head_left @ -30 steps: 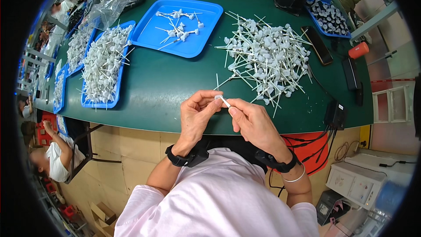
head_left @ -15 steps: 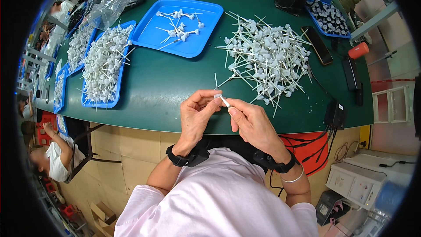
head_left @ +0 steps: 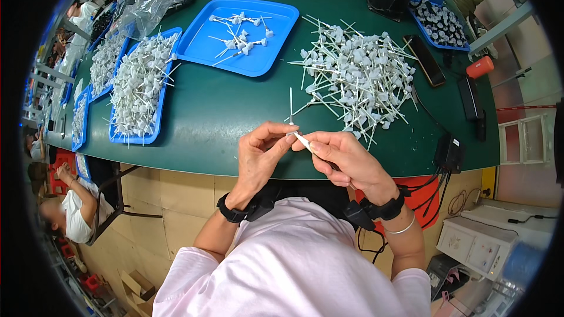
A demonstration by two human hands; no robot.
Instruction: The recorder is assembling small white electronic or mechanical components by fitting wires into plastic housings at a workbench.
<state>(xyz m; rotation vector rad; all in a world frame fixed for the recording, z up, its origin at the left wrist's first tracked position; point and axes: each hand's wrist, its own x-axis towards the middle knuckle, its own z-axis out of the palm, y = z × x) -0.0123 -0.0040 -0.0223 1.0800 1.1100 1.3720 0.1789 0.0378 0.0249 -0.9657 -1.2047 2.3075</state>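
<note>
My left hand (head_left: 257, 155) is closed, pinching a small white plastic part with a thin pale rod (head_left: 291, 104) that stands up above the fingertips. In my right hand (head_left: 355, 161) is a slim white pointed tool (head_left: 304, 143). Its tip meets the part at the left fingertips; its exact kind is hard to make out. Beyond the hands lies a heap of similar rod-and-cap parts (head_left: 358, 79). A blue tray (head_left: 264, 61) at the far left of the hands carries several more of them.
Further left, a blue tray (head_left: 130, 140) is heaped with the same parts. A black phone (head_left: 426, 61), an orange-red cylinder (head_left: 480, 67) and a black box with cables (head_left: 448, 154) lie on the right. Plastic bags (head_left: 161, 6) sit at the back left.
My right hand has turned and shifted slightly right and down, with the white tool still in it. The rod in my left hand now shows more upright and longer.
</note>
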